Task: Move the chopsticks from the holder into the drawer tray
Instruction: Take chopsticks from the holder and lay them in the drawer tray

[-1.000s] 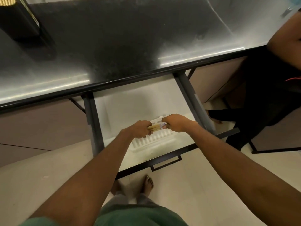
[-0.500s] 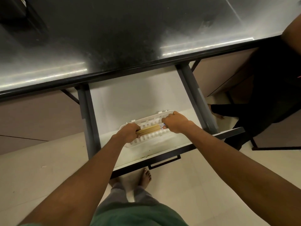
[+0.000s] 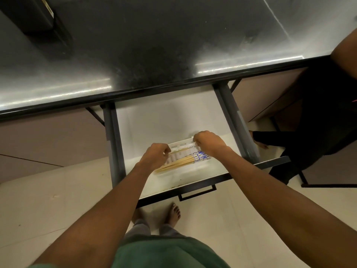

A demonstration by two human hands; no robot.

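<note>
**Chopsticks lying in the drawer tray**

The chopsticks (image 3: 183, 161) lie slantwise in the white tray (image 3: 180, 144) inside the open drawer (image 3: 164, 117). The left hand (image 3: 156, 155) and right hand (image 3: 209, 142) hover over the tray with curled fingers. Whether either grips anything cannot be told.

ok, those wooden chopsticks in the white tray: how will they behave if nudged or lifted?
The thin wooden chopsticks with blue-patterned ends look straight and slim, so probably stiff and light. They lie loose and fanned, so a nudge would likely roll or scatter them; the white plastic tray should contain that.
</note>
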